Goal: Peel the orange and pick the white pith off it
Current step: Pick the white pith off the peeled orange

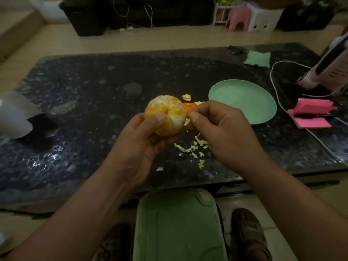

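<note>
Picking at a peeled orange [165,113] over a table [94,91].
Grips it in curled left hand [139,140]; pinches pith [186,121] at its 3 o'clock with right hand [222,129]; green plate [244,102] at 2 o'clock.

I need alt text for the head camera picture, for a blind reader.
A left hand holds a peeled orange over a dark table while the right hand pinches pith at its side. Loose pith scraps lie on the table beneath, and a green plate stands empty to the right.
</note>
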`<action>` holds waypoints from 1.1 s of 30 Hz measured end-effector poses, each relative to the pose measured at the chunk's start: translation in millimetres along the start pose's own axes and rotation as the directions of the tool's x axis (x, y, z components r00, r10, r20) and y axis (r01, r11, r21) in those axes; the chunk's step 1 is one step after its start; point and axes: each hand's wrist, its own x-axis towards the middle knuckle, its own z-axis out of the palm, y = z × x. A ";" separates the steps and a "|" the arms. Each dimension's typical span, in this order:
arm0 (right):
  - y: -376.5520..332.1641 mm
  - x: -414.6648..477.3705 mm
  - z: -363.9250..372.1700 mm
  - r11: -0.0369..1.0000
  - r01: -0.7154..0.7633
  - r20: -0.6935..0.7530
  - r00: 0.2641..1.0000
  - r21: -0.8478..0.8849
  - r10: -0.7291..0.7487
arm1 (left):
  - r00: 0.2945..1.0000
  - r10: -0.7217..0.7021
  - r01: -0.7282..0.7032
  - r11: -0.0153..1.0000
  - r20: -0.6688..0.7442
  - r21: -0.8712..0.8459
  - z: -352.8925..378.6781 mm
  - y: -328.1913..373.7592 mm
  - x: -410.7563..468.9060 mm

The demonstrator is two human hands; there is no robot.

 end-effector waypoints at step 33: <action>0.5 1.3 0.1 0.994 0.015 0.015 1.000 -0.105 -0.014 | 0.996 -0.053 0.053 0.999 0.068 0.005 -8.0 0.1 2.8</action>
